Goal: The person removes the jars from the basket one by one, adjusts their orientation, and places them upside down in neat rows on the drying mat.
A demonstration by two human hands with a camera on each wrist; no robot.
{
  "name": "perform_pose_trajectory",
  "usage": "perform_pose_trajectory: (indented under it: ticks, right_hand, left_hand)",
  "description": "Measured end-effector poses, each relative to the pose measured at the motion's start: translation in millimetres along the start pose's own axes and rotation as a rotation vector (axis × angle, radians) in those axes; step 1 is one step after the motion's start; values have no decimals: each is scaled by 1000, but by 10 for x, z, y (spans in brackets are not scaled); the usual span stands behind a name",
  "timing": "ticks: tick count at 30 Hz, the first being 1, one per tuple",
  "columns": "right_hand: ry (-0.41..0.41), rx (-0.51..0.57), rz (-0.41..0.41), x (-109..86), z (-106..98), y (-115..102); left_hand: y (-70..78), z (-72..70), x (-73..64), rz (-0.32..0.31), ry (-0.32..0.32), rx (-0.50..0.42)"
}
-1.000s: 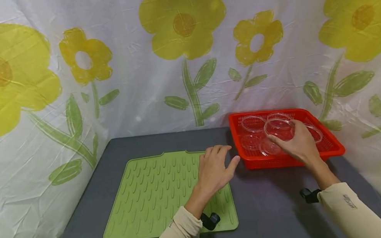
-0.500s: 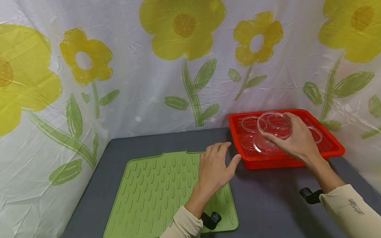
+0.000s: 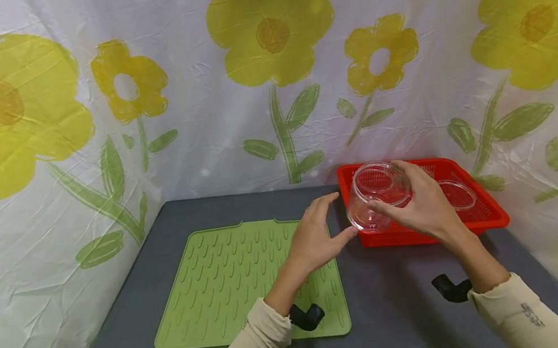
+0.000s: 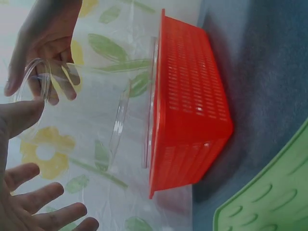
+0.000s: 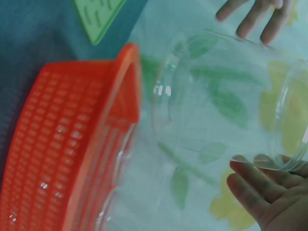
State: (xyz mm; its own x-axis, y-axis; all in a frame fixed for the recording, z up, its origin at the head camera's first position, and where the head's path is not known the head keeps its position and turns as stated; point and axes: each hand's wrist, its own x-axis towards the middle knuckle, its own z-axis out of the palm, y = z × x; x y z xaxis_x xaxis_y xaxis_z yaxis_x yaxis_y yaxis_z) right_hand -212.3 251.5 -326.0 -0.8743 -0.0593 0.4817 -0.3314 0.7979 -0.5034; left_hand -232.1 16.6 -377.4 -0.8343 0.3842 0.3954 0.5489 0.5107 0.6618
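A clear round container (image 3: pixel 364 207) is held tilted over the left side of the red basket (image 3: pixel 485 217). My right hand (image 3: pixel 427 204) grips it near one rim, thumb on one side and fingers on the other. My left hand (image 3: pixel 311 241) is raised at the container's left with fingers spread. Its thumb is close to the container; I cannot tell whether they touch. The left wrist view shows the container (image 4: pixel 91 120) between both hands, above the basket (image 4: pixel 187 77). From the right wrist, its see-through wall (image 5: pixel 216 106) lies against the right fingertips (image 5: pixel 240 168).
More clear round containers (image 3: pixel 457 196) lie in the basket, partly hidden by my right hand. A green ridged mat (image 3: pixel 234 281) lies on the dark grey table (image 3: pixel 390 310), left of the basket. A flower-print curtain (image 3: pixel 196 165) stands behind and at both sides.
My right hand has lifted the container and brought it leftward, up out of the basket, tilting it toward my left hand. The left hand has shifted slightly right, its fingers still spread.
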Motion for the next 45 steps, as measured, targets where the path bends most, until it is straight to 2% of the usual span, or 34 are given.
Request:
perform_pose_trajectory:
  ticks: [2, 5, 11, 16, 22, 29, 35, 40, 45]
  right_hand:
    - [-19, 8, -40, -14, 15, -60]
    - [-55, 11, -79, -42, 37, -145]
    - [-128, 22, -133, -75, 46, -307]
    - [-172, 35, -127, -89, 37, -415]
    - [-185, 32, -116, -125, 52, -484]
    - [-196, 127, -118, -159, 65, -505]
    - [-184, 203, -143, -180, 107, -463]
    - [-199, 219, -159, -225, 194, -442]
    - [-190, 241, -187, -260, 287, -441]
  left_hand:
    - [-6, -24, -6, -4, -14, -66]
    - [-4, -43, -21, -5, -16, -118]
    - [48, -73, -62, 16, -11, -168]
    - [88, -95, -93, 4, 3, -242]
    - [98, -101, -110, 36, 12, -338]
    - [63, -141, -138, 42, 82, -401]
    - [-57, -211, -189, 12, 147, -580]
    - [-111, -280, -230, -8, 135, -758]
    - [-120, -303, -259, -3, 126, -845]
